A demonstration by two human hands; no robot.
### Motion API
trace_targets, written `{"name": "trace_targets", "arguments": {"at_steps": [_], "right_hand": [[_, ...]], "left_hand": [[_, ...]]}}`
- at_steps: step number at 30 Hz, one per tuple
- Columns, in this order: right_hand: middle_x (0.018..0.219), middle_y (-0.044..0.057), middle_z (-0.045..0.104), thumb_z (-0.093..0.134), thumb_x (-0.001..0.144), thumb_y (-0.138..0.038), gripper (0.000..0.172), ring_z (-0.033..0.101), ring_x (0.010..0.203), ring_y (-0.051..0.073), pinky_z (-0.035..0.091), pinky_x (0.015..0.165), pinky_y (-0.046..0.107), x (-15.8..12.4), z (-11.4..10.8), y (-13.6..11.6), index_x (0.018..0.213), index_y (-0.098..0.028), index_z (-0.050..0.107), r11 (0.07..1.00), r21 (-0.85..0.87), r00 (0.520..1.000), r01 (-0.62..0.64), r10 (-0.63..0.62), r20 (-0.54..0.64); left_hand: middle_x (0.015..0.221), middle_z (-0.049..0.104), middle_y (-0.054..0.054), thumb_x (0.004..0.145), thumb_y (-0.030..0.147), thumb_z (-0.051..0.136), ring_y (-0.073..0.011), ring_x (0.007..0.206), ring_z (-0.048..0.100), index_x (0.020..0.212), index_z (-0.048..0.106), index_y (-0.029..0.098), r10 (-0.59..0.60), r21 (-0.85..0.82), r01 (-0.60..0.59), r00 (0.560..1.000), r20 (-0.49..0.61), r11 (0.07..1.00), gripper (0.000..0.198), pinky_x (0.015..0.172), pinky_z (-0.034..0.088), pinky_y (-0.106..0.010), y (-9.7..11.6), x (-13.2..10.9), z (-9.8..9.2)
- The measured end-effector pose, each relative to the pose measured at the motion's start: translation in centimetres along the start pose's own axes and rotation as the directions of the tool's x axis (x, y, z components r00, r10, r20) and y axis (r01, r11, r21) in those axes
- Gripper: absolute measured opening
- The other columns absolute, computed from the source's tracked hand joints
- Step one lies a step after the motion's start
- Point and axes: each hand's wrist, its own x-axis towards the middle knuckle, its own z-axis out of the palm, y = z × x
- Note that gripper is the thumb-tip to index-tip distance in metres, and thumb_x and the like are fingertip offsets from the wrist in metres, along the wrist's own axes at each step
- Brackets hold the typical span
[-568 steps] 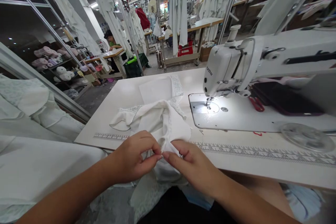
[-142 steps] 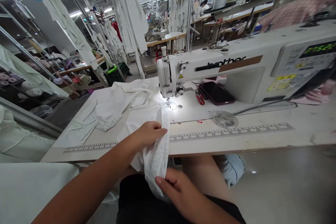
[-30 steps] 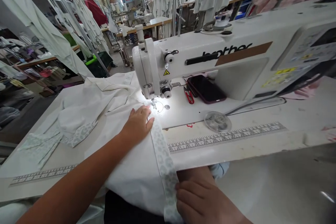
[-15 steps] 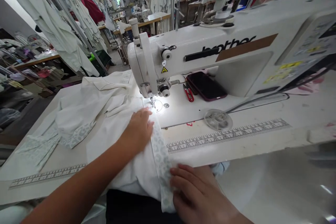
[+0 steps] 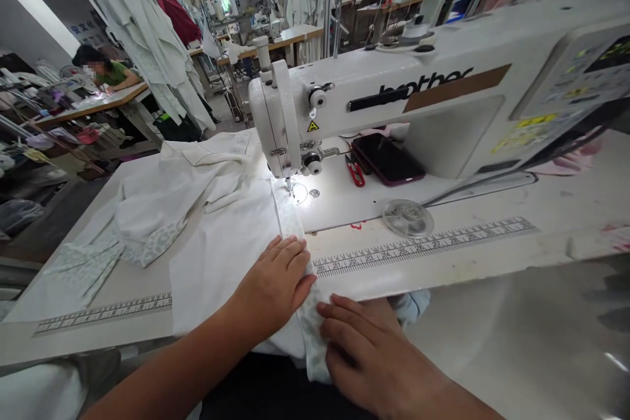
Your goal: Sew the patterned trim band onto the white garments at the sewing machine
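An industrial sewing machine [image 5: 384, 88] stands on the right of the work table [image 5: 93, 341]. A garment [image 5: 221, 249] lies left of the needle [image 5: 289, 188]; snips [image 5: 355, 170] and a phone [image 5: 388, 159] lie right of it.

Left hand [image 5: 273, 289]: bare, five fingers, short nails.
Right hand [image 5: 369, 357]: bare, short nails.
Left forearm [image 5: 162, 374]: bare, smooth, uncovered to the frame edge.
Lower garment [image 5: 275, 390]: black, plain, matte cloth.
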Motion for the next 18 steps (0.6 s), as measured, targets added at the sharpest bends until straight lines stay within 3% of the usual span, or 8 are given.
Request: {"name": "trace_targets", "arguments": {"at_steps": [5,9,12,15,18], "right_hand": [[0.096,0.007,0.073,0.041,0.076,-0.001,0.031,0.068,0.099,0.018,0.05,0.098,0.032,0.8,-0.4,-0.3,0.094,-0.018,0.058,0.999,0.037,0.998,-0.034,0.036,-0.049],[0.094,0.005,0.074,0.042,0.072,-0.004,0.026,0.07,0.094,0.019,0.054,0.093,0.03,1.4,-0.8,-0.2,0.087,-0.02,0.057,0.996,0.044,0.997,-0.077,0.078,-0.02],[0.093,0.005,0.074,0.045,0.078,-0.005,0.021,0.07,0.093,0.018,0.051,0.095,0.028,1.7,-1.5,0.3,0.086,-0.019,0.059,0.997,0.045,0.998,-0.061,0.06,0.008],[0.097,0.008,0.073,0.043,0.089,-0.006,0.023,0.067,0.103,0.018,0.045,0.104,0.032,2.6,-2.7,0.9,0.094,-0.016,0.063,0.996,0.052,0.986,0.065,-0.073,0.148],[0.102,0.008,0.072,0.037,0.095,-0.007,0.031,0.061,0.114,0.02,0.04,0.109,0.037,3.7,-3.6,1.6,0.1,-0.015,0.067,0.982,0.034,0.937,0.185,-0.187,0.294]], "left_hand": [[0.108,0.065,-0.013,0.091,0.016,0.051,-0.0244,0.11,0.059,0.104,0.061,0.007,0.073,-0.025,-0.073,0.997,-0.005,0.997,0.018,0.103,0.05,-0.043,0.2,0.2,-0.4],[0.107,0.065,-0.013,0.091,0.014,0.051,-0.0249,0.109,0.059,0.104,0.061,0.007,0.085,-0.029,-0.085,0.996,-0.009,0.996,0.019,0.101,0.052,-0.043,0.3,0.1,-0.4],[0.108,0.066,-0.013,0.09,0.014,0.051,-0.0249,0.11,0.06,0.106,0.061,0.007,0.083,-0.04,-0.084,0.996,-0.025,0.996,0.02,0.1,0.052,-0.042,0.0,0.2,-0.4],[0.107,0.066,-0.013,0.091,0.014,0.05,-0.0245,0.109,0.06,0.105,0.061,0.007,0.092,-0.03,-0.094,0.995,-0.035,0.995,0.019,0.099,0.053,-0.042,-0.4,0.7,-0.4],[0.104,0.066,-0.013,0.092,0.013,0.047,-0.0241,0.108,0.061,0.104,0.06,0.007,0.111,-0.001,-0.111,0.993,-0.036,0.994,0.019,0.099,0.054,-0.042,-1.2,1.5,-0.3]]}}
